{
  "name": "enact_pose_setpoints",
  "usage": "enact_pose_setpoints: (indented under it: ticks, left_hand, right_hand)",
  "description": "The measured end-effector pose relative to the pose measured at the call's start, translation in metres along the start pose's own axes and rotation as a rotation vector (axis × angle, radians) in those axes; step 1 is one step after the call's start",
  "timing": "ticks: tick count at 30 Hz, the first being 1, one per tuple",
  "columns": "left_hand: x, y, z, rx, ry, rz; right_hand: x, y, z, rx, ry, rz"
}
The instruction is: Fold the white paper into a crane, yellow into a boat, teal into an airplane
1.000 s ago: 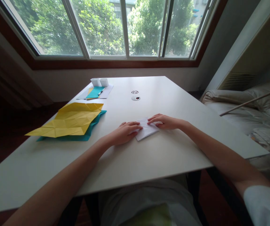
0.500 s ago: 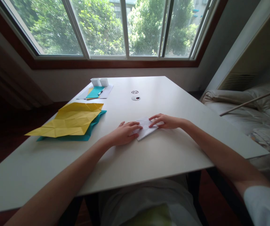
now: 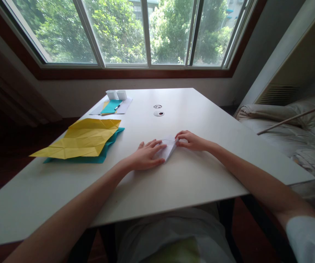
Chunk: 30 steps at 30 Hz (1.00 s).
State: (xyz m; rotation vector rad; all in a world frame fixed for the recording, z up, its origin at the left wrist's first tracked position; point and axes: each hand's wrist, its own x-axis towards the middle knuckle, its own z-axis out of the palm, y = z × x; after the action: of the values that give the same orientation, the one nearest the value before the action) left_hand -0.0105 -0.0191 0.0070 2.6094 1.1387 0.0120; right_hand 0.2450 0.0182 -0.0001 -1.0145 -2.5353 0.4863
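A folded white sheet of paper [image 3: 168,149] lies on the white table between my hands, its right edge lifted up from the tabletop. My left hand [image 3: 147,155] rests on the paper's left part with fingers spread and stretched out, pressing it flat. At the raised right corner, my right hand [image 3: 188,140] pinches the paper between thumb and fingers. The fingers of each hand cover part of the sheet, so some of its folds are hidden.
To the left, a creased yellow sheet [image 3: 83,138] lies over a teal sheet [image 3: 110,146]. Farther back are two small white containers [image 3: 116,95], a teal paper [image 3: 110,107] and a pen [image 3: 117,107]. Round metal inserts [image 3: 158,113] sit in the white table [image 3: 201,175].
My right hand has closed from lying with fingers on the paper to pinching its right corner, which has come up and leftward. My left hand has stayed nearly in place.
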Motion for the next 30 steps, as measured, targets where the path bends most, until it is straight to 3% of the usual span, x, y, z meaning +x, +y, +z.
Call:
enact_pose_setpoints:
  ticks: [10,15,30]
  left_hand:
    - [0.000,0.015,0.007,0.073,0.066,-0.025]
    - [0.001,0.023,0.009,0.087,0.113,-0.078]
    - [0.001,0.021,0.005,0.073,0.102,-0.078]
  right_hand:
    - [0.001,-0.009,0.018,-0.193,0.137,0.175]
    - [0.002,-0.018,0.023,-0.253,0.210,0.167]
    - [-0.007,-0.044,0.008,-0.369,0.009,0.162]
